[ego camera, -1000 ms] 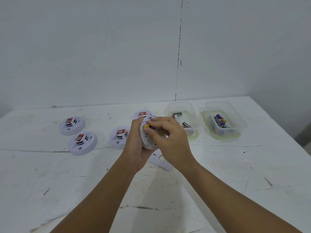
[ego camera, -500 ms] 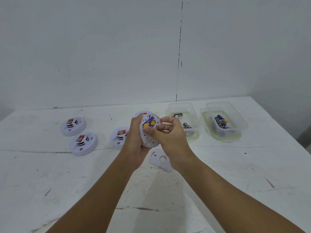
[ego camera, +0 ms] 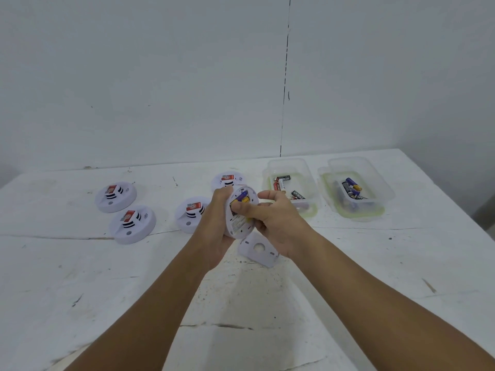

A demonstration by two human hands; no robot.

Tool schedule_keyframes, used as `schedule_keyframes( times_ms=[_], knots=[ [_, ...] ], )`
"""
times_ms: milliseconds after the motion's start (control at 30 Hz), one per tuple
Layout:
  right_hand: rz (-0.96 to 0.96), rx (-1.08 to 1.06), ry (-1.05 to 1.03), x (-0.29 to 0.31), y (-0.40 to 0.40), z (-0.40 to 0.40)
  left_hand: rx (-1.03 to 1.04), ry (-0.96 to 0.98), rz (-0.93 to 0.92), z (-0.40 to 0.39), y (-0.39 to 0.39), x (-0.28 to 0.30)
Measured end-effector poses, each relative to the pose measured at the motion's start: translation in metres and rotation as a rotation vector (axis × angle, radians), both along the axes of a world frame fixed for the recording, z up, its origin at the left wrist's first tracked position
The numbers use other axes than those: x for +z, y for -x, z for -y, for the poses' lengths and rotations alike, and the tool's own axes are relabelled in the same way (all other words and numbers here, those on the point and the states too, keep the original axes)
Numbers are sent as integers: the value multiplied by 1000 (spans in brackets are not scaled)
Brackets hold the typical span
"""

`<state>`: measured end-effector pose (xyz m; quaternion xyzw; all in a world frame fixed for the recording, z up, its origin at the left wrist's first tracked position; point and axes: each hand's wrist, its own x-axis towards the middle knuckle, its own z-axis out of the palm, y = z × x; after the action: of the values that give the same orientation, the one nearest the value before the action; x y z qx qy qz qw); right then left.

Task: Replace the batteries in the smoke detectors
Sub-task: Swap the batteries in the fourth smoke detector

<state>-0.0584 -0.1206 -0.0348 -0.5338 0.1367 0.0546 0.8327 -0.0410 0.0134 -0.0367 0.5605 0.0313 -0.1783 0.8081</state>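
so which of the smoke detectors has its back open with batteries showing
The held smoke detector, gripped by the left hand; its back faces the camera with batteries exposed. The four smoke detectors on the table lie face up, backs hidden.

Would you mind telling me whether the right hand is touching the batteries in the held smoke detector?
Touching. The head view shows the right hand with its thumb pressed onto the batteries in the held smoke detector.
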Motion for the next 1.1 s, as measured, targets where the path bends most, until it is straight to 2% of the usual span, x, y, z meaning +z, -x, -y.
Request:
schedule_keyframes(
  times_ms=[133, 233, 333, 467, 533, 767, 900, 1000, 1100],
  knots=[
    [0, 23, 134, -8, -2, -1, 16, -19, 10, -3, 0, -5],
    [3, 21, 362, -11, 2, 3, 60, -53, 29, -9, -3, -10],
    [72, 71, 680, -21, 6, 12, 99, -71, 43, -16, -6, -14],
    [122, 377, 1307, -37, 8, 22, 121, -69, 30, -22, -7, -18],
    [122, 486, 1435, -38, 10, 22, 115, -77, 21, -21, -6, -19],
    [142, 499, 1529, -34, 14, 25, 108, -46, -19, -23, -2, -22],
    [213, 411, 1608, -37, 21, 25, 126, -25, -45, -29, -2, -23],
    [305, 263, 1515, -38, 22, 30, 159, 7, -85, -34, -4, -23],
    [389, 112, 1336, -40, 20, 33, 169, 68, -111, -38, -6, -25]
  ],
)
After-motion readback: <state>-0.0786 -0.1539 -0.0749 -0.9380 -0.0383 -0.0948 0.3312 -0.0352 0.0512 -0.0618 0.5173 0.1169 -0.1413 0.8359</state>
